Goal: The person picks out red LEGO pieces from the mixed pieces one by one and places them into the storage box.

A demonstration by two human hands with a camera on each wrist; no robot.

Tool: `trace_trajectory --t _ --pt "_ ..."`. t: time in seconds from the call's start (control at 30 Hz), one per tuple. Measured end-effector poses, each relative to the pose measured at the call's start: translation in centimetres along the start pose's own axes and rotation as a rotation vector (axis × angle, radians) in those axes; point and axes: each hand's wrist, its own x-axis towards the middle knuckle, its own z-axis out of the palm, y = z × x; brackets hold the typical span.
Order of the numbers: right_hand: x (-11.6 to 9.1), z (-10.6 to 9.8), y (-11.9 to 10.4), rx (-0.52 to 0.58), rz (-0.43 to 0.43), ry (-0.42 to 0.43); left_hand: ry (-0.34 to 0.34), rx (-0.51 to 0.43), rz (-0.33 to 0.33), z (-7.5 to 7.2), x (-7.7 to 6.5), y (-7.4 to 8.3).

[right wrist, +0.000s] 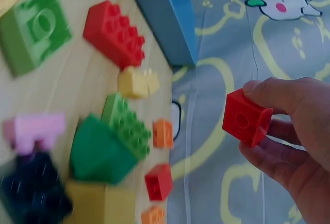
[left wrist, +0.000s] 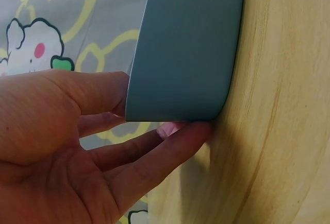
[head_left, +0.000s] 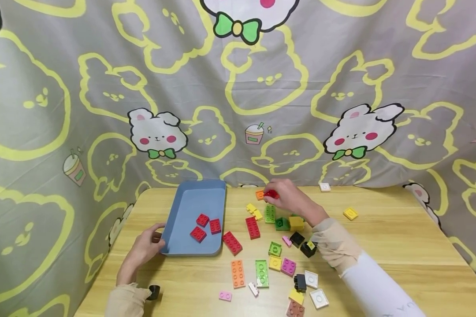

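Observation:
My right hand (head_left: 288, 196) pinches a red brick (right wrist: 246, 117) between thumb and fingers, in the air over the far part of the table. In the right wrist view the brick's hollow underside shows. Another red brick (right wrist: 159, 182) lies on the table below, between two orange bricks (right wrist: 163, 134). At the near left corner of a blue tray (head_left: 200, 199), my left hand (head_left: 144, 246) holds the wall. Its thumb lies over the rim and its fingers touch the outside, as the left wrist view shows. Inside the tray are three red bricks (head_left: 198, 234).
Right of the tray lie two long red bricks (head_left: 232, 243), a light green brick (head_left: 270, 213), a dark green piece (head_left: 282, 223) and several others. An orange brick (head_left: 238, 274) and a brown brick (head_left: 295, 309) lie nearer. Behind the wooden table (head_left: 400, 246) hangs a patterned curtain (head_left: 206, 88).

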Motion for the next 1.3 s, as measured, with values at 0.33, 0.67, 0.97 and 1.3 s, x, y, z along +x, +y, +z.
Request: trace_trajectory --t 0.33,0.67,0.97,1.3 --pt "3.4 3.1 -1.6 -0.047 -0.053 -0.062 0.014 0.005 0.012 -0.1 0.1 -0.1" --pt "6.0 5.4 -4.2 -0.06 -0.095 -0.074 0.022 0.032 0.017 -0.1 0.0 0.0" --pt "8.4 7.0 -5.8 -0.04 -0.143 -0.086 0.023 0.026 0.014 0.2 0.1 0.1" --pt "11.1 9.1 -8.3 -0.057 -0.155 -0.115 0.018 0.014 0.008 -0.1 0.0 -0.1"
